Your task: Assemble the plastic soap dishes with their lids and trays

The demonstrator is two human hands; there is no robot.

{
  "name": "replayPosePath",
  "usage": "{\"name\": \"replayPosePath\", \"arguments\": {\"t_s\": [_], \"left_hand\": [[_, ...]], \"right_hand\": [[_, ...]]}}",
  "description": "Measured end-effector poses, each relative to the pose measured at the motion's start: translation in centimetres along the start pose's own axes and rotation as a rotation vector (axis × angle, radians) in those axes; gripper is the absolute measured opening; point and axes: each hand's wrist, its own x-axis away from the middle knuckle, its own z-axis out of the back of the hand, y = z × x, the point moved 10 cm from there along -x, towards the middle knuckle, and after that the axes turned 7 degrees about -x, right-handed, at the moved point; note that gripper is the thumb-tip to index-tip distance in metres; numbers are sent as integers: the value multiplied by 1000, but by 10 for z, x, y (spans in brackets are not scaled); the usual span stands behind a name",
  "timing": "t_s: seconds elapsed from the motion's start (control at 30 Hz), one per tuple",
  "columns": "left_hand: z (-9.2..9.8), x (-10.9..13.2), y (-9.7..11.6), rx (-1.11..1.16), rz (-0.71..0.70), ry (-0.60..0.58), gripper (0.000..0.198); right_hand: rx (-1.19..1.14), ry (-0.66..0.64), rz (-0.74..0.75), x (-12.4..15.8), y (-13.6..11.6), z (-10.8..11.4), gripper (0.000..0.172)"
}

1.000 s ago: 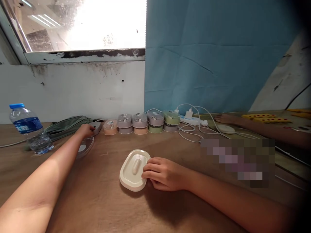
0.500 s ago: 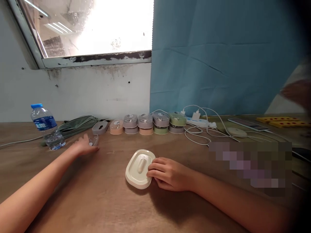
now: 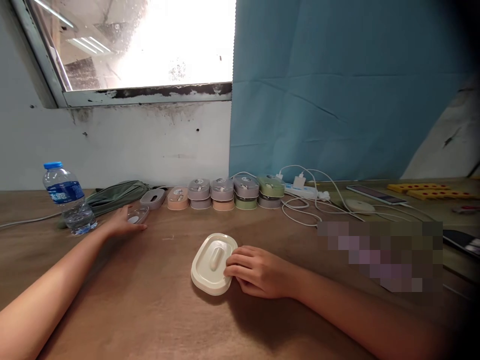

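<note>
A cream oval box with a lid (image 3: 212, 263) lies on the wooden table (image 3: 157, 310) in front of me. My right hand (image 3: 258, 272) rests against its right side, fingers curled on the rim. My left hand (image 3: 122, 223) reaches out to the left and lies over a clear plastic tray (image 3: 137, 215), fingers closed on its near edge. Just behind that tray sits a grey lid (image 3: 153, 198).
A row of stacked small boxes (image 3: 225, 194) in grey, peach and green lines the wall. A water bottle (image 3: 67, 198) and a green bag (image 3: 116, 192) stand at the left. White cables and a power strip (image 3: 303, 191), a phone (image 3: 375, 194) and yellow pieces (image 3: 427, 190) lie at the right.
My left hand drew back from the grey lid at the wall and came down on the clear tray. The other person's arm at the right has gone. My right hand stayed on the cream box.
</note>
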Motion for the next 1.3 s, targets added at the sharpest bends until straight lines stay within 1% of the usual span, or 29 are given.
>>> {"name": "replayPosePath", "arguments": {"t_s": [0.07, 0.1, 0.17, 0.23, 0.27, 0.33, 0.4, 0.47, 0.53, 0.6, 0.67, 0.73, 0.87, 0.97, 1.07, 1.13, 1.17, 1.23, 1.27, 1.3], "left_hand": [[7, 4, 14, -35, 14, 54, 101], [11, 6, 29, -49, -15, 88, 100], [17, 7, 67, -54, -129, 150, 94], [14, 1, 103, -29, -216, 154, 87], [12, -4, 117, -16, -236, 152, 85], [6, -17, 137, 6, -251, 153, 83], [0, -28, 150, 26, -262, 157, 78], [-3, -34, 155, 48, -274, 163, 67], [-3, -33, 155, 66, -284, 171, 58], [2, -26, 149, 83, -292, 171, 54], [9, -12, 141, 101, -309, 153, 53], [18, 8, 133, 120, -332, 122, 51], [35, 63, 122, 189, -394, 37, 46], [42, 107, 126, 253, -477, -25, 43], [45, 143, 139, 250, -577, -44, 40], [49, 160, 149, 213, -628, -20, 41], [54, 167, 154, 195, -642, 23, 43], [71, 180, 168, 188, -672, 147, 49], [82, 188, 178, 199, -714, 208, 51], [90, 198, 190, 211, -784, 246, 50]], "right_hand": [[6, -5, -2, 0, 0, -1, 21], [9, -1, -1, -1, 0, 0, 21], [16, 11, 2, -1, -1, 1, 21], [22, 20, 5, -2, -1, 2, 21], [25, 21, 4, -2, -2, 2, 21], [29, 21, 0, -2, -2, 2, 21], [32, 22, -4, -2, -1, 2, 21], [36, 28, -9, -2, 0, 1, 21], [42, 39, -6, -2, 0, 1, 20], [59, 48, -1, -1, 1, 0, 16], [86, 51, 4, -1, 2, -1, 11], [99, 45, 12, -1, 1, -2, 9], [13, 10, 78, -1, -6, 0, 14], [-98, 25, 61, 1, -5, 7, 16], [-127, 134, 9, 4, 3, 19, 18], [-73, 218, -15, 7, 6, 26, 19], [-37, 250, -28, 8, 7, 28, 19], [26, 281, -54, 9, 9, 31, 20], [49, 284, -63, 9, 9, 31, 20], [64, 284, -67, 9, 8, 31, 20]]}}
